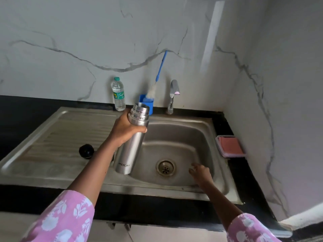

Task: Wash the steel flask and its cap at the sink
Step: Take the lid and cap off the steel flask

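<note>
Flask: while held tilted over the sink's left edge, it shows brushed steel — uncapped, with a threaded mouth.
Left hand: grips its upper part.
Right hand: relaxed, empty, low inside the sink.
Cap: black, on the drainboard.

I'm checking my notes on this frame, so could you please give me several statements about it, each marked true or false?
1. The left hand grips the flask. True.
2. The cap is screwed onto the flask. False: it lies on the drainboard.
3. The right hand holds the sponge. False: it is empty, over the basin; the sponge lies in its tray.
4. The brush stands in a blue holder. True.
</note>
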